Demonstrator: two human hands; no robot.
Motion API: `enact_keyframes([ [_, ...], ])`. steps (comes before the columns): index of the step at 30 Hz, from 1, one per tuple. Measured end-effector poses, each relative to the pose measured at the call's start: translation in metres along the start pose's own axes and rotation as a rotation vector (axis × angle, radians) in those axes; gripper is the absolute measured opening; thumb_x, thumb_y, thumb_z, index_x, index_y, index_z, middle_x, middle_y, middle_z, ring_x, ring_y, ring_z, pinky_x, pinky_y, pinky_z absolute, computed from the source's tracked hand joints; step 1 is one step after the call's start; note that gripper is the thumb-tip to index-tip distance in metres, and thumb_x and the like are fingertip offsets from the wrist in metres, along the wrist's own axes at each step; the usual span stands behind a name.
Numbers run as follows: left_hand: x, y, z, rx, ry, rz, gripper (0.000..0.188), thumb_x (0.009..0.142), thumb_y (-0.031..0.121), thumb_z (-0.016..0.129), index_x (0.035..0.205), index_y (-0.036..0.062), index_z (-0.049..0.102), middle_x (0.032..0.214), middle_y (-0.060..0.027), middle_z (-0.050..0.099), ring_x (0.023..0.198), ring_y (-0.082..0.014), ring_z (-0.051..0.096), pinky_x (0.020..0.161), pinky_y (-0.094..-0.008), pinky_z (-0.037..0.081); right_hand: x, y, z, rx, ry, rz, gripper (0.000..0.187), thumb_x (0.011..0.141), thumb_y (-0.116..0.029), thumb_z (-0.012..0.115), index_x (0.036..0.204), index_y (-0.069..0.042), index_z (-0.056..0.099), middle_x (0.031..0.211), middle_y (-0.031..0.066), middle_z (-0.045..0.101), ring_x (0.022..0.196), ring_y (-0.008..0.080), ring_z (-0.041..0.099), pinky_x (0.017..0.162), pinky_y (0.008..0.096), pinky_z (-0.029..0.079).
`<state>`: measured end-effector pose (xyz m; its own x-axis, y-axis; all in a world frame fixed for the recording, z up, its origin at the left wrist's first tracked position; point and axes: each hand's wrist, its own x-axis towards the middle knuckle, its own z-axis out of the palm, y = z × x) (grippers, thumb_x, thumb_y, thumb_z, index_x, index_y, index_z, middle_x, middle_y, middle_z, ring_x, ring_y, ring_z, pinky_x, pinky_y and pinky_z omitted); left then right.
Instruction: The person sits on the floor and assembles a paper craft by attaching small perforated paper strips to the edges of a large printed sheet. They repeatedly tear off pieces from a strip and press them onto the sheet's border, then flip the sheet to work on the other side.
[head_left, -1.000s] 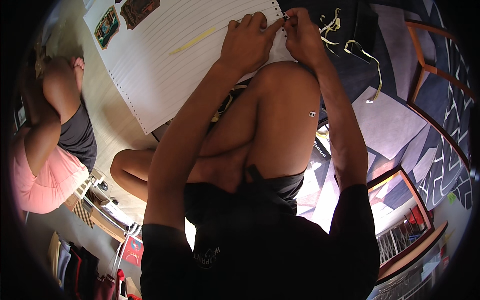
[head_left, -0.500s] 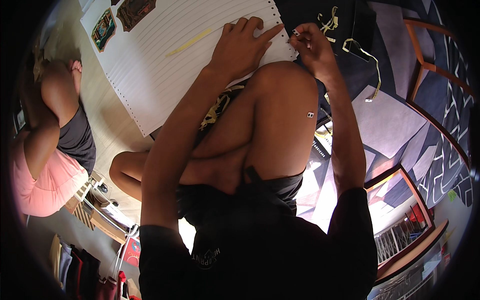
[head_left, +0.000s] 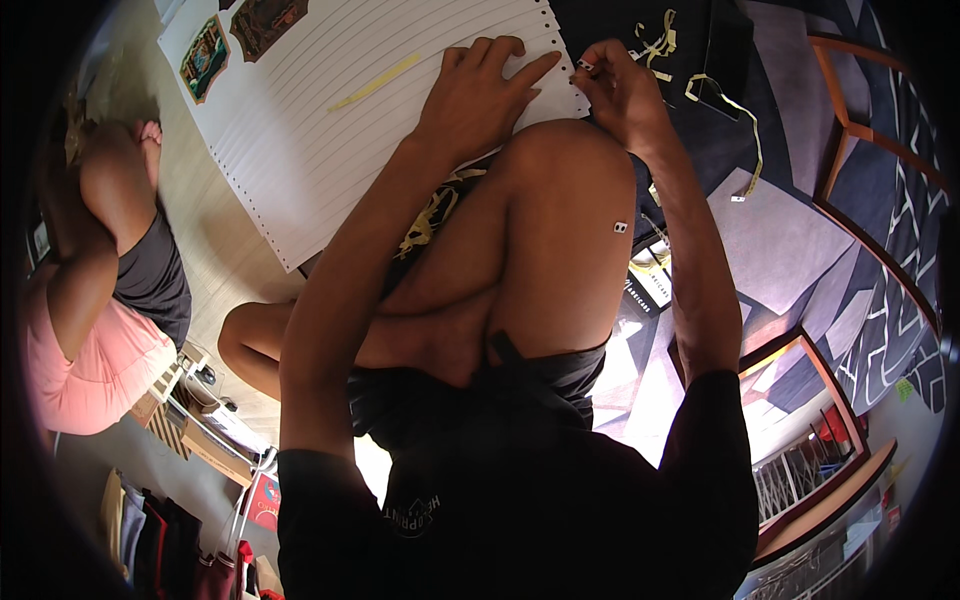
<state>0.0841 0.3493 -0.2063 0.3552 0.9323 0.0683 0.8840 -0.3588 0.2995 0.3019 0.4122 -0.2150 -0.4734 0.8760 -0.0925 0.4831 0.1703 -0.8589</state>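
Observation:
Over the right edge of a large white lined sheet (head_left: pixel 300 150) with punched side holes, my left hand (head_left: pixel 482 95) lies with its fingers spread. Its index finger points toward my right hand (head_left: pixel 622 98), which is just beyond the sheet's edge. Between the thumb and fingers of that hand is a small white sticker (head_left: pixel 586 65) with black dots. A similar dotted sticker (head_left: pixel 620 228) sits on my bent right leg. Left of my left hand, a narrow yellow strip (head_left: pixel 375 83) lies across the sheet.
Two dark ornate cut-outs, one a colourful plaque (head_left: pixel 205 60), lie at the sheet's far left. Curled yellow strips (head_left: pixel 655 45) are at the upper right, and a longer strip (head_left: pixel 752 140) trails over the patterned rug (head_left: pixel 780 240). Another person's legs (head_left: pixel 110 200) are at left.
My right hand has shifted slightly with the sticker still pinched. My left hand stays on the sheet, its index finger drawn back a little to the left.

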Motion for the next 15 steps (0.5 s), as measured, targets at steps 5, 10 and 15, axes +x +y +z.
enact_keyframes([
  [5,0.000,0.000,0.001,0.002,0.013,-0.001,0.051,0.095,0.027,0.063,0.144,0.0269,0.053,0.122,-0.0072,0.054,0.113,-0.0237,0.052,0.094,-0.0414,0.038,-0.001,0.001,0.000,-0.023,-0.004,0.005,0.023,0.088,-0.003,0.071,0.106,-0.003,0.057,0.084,0.0140,0.070,0.075,0.0247,0.073,0.065,0.0348,0.055],
  [10,0.001,0.000,0.002,0.028,0.002,0.010,0.049,0.095,0.026,0.063,0.143,0.0301,0.055,0.123,-0.0081,0.054,0.114,-0.0238,0.052,0.094,-0.0416,0.038,-0.005,0.006,0.003,-0.028,0.042,-0.110,0.023,0.087,-0.002,0.072,0.106,-0.004,0.058,0.085,0.0137,0.070,0.076,0.0262,0.073,0.065,0.0361,0.055],
  [15,0.002,0.000,0.001,0.119,-0.039,0.080,0.056,0.091,0.022,0.064,0.144,0.0380,0.053,0.126,-0.0101,0.053,0.114,-0.0249,0.052,0.093,-0.0424,0.039,-0.013,0.007,-0.010,0.031,0.124,-0.138,0.028,0.086,0.000,0.074,0.110,-0.003,0.060,0.078,0.0056,0.065,0.064,0.0121,0.060,0.059,0.0266,0.047],
])
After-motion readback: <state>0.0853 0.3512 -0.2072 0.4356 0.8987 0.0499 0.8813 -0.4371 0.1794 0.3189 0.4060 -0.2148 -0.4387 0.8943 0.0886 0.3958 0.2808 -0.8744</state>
